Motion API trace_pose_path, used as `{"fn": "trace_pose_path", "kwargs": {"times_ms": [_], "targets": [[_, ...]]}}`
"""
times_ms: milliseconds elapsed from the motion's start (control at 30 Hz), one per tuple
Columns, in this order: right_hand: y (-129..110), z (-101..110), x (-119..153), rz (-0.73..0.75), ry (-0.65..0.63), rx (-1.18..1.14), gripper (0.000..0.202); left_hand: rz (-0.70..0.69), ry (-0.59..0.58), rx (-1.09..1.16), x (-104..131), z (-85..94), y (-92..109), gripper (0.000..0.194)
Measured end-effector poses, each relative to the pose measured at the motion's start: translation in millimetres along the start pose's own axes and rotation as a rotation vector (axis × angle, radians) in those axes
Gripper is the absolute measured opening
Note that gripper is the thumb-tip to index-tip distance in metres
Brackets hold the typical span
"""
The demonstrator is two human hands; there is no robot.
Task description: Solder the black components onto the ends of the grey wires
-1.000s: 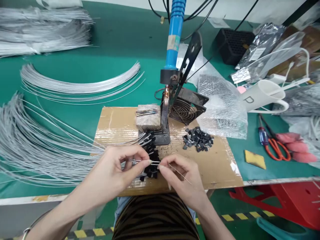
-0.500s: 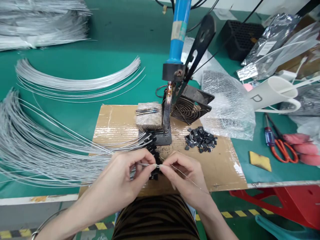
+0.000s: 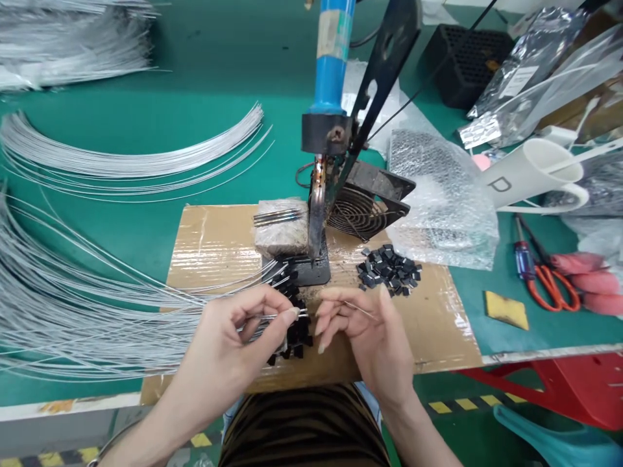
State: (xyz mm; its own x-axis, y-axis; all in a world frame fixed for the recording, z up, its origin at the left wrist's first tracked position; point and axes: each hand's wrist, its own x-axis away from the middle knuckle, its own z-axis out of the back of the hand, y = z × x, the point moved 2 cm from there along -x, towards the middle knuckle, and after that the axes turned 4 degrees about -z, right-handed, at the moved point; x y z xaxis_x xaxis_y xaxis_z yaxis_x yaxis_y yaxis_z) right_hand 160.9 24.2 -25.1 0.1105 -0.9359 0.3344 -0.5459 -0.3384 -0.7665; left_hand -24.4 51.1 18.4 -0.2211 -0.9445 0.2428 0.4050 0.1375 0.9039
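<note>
My left hand [image 3: 238,337] pinches the ends of thin grey wires between thumb and forefinger, their silvery tips [image 3: 302,312] poking out past the fingertips. To its right, my right hand [image 3: 363,324] is turned partly palm up with thumb and fingers apart. A fine strand [image 3: 359,309] lies across its fingers; whether it is gripped, I cannot tell. Below and between the hands sit black pieces [image 3: 298,334] on wire ends, partly hidden by my left hand. A large bundle of grey wires [image 3: 97,311] fans out to the left.
A blue-handled soldering iron [image 3: 333,78] stands clamped above the cardboard [image 3: 204,240], beside a small fan [image 3: 360,211] and a wrapped block [image 3: 282,237]. Small black pieces [image 3: 389,269] lie heaped to the right. Beyond are bubble wrap [image 3: 438,194], a mug [image 3: 530,175], scissors [image 3: 555,292] and a yellow sponge [image 3: 506,310].
My right hand has let go of the wire tips, drawn away to the right and opened. My left hand keeps its pinch, slightly farther left. The whole view has shifted a little.
</note>
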Motion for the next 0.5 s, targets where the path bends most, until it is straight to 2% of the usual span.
{"fn": "trace_pose_path", "kwargs": {"times_ms": [233, 500], "targets": [[9.1, -16.1, 1.4, 0.003, 0.035, 0.156, 0.024, 0.017, 0.016, -0.016, 0.2, 1.3, -4.1, 0.02], [14.9, -21.3, 1.1, -0.06, 0.029, 0.013, 0.014, 0.01, 0.029, -0.045, 4.0, -3.0, -5.4, 0.024]]}}
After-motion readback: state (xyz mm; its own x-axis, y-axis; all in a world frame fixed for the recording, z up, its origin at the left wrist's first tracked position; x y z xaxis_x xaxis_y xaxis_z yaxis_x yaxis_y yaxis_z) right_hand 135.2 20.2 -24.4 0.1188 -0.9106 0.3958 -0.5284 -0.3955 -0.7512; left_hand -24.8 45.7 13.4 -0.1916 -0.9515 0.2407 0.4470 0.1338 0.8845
